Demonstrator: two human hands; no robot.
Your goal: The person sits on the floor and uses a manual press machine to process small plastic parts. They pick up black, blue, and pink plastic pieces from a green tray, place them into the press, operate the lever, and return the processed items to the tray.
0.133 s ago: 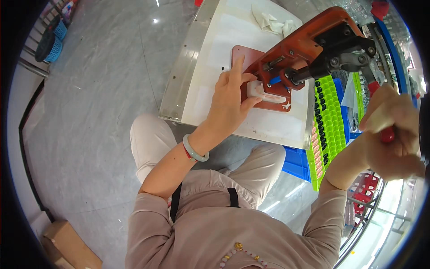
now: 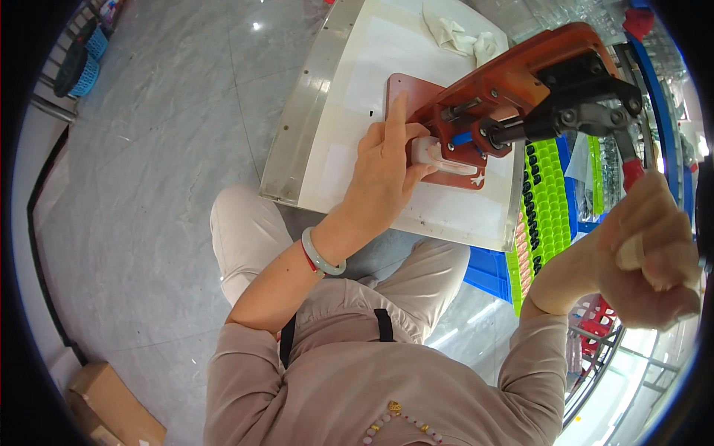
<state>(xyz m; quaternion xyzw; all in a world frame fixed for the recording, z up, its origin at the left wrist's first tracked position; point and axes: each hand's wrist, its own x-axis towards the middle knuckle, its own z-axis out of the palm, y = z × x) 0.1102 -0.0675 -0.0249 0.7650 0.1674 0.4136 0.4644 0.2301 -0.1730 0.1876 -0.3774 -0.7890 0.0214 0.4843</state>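
Note:
My left hand (image 2: 381, 160) rests at an orange-red hand press (image 2: 520, 70) on a white-topped table. Its thumb and bent fingers pinch a small whitish block (image 2: 439, 156) under the press head, while the index finger stretches along the red base plate (image 2: 409, 91). A blue pin (image 2: 462, 138) and a black plunger rod (image 2: 512, 134) sit just above the block. At the far right my right hand (image 2: 645, 253) is wrapped round the red-gripped lever (image 2: 633, 174) of the press; the grip's lower end is hidden in the fist. How the block sits beneath the head is partly covered.
A crumpled white cloth (image 2: 452, 33) lies at the table's back. Right of the table stands a bright green tray (image 2: 549, 189) with rows of black and pinkish small parts, over a blue bin (image 2: 487, 271). A cardboard box (image 2: 119, 405) is on the floor at lower left.
My right hand has come lower in the picture, and the lever has swung down with it. The left hand keeps its hold on the block. The view has shifted slightly.

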